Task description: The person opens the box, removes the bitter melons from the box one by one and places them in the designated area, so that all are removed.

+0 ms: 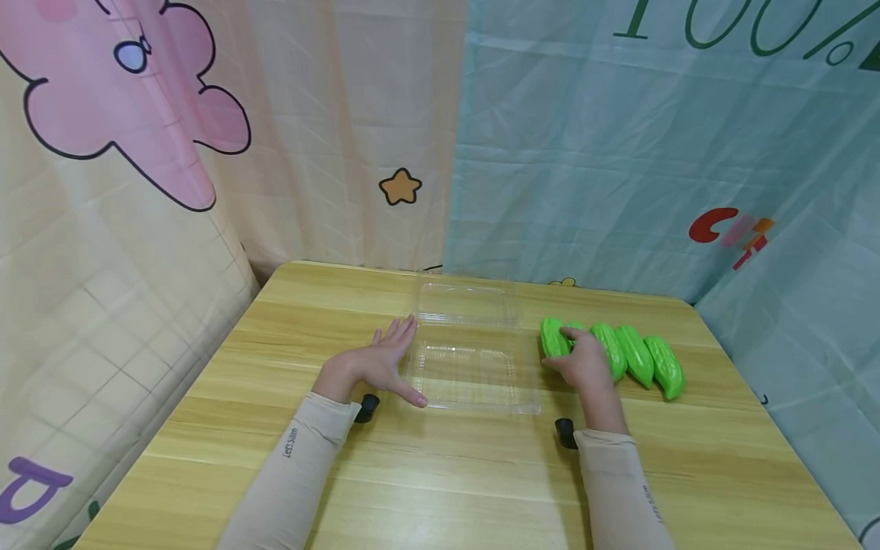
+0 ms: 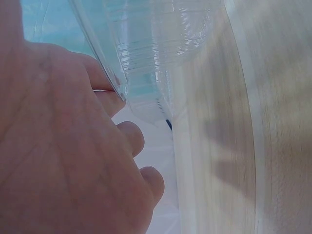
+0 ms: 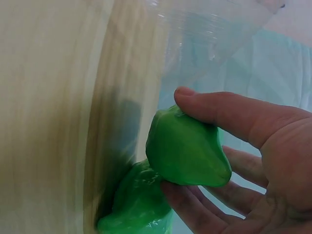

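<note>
A clear plastic clamshell box stands on the table with its lid laid back behind it. My left hand spreads along the box's left side, fingers straight. In the left wrist view, fingertips rest at the clear plastic edge. My right hand pinches the leftmost green bitter melon, glossy and ridged, between thumb and fingers. The right wrist view shows this bitter melon end-on, with another green one beside it. The hand partly covers a second melon.
To the right of my right hand, several more bitter melons lie side by side in a row. The wooden table meets printed curtains behind and at both sides.
</note>
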`<state>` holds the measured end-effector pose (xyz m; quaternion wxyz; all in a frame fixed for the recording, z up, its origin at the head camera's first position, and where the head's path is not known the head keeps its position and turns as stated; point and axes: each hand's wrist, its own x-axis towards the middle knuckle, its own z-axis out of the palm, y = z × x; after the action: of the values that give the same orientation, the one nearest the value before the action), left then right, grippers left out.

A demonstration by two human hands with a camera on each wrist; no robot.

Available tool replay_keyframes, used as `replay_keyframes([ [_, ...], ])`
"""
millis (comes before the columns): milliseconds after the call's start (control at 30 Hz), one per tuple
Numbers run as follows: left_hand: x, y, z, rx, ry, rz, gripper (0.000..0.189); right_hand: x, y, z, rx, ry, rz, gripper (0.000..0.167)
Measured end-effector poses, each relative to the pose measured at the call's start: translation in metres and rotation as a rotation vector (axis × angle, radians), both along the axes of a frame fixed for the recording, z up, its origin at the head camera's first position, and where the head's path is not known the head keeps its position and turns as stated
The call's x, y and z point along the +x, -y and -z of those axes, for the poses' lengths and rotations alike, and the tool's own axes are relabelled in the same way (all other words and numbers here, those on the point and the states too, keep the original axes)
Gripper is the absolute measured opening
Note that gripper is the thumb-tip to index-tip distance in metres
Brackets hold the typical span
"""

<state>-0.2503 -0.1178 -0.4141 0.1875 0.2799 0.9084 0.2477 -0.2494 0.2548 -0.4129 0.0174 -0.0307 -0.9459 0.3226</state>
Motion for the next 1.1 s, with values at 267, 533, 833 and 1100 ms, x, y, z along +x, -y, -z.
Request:
replay_keyframes([
  [267, 0.000, 0.000, 0.000, -0.005, 0.000, -0.002, 0.150, -0.003, 0.002, 0.009, 0.084, -0.054, -0.002, 0.073],
  [533, -0.001, 0.000, 0.000, 0.002, 0.008, -0.003, 0.150, -0.003, 0.004, 0.014, 0.143, -0.094, -0.002, 0.074],
  [833, -0.001, 0.000, 0.001, 0.000, 0.008, -0.004, 0.150, -0.003, 0.006, 0.014, 0.164, -0.075, -0.013, 0.077],
  [1100, -0.001, 0.000, 0.001, -0.006, 0.006, -0.003, 0.149, 0.000, 0.007, 0.010, 0.138, -0.066, -0.003, 0.074],
])
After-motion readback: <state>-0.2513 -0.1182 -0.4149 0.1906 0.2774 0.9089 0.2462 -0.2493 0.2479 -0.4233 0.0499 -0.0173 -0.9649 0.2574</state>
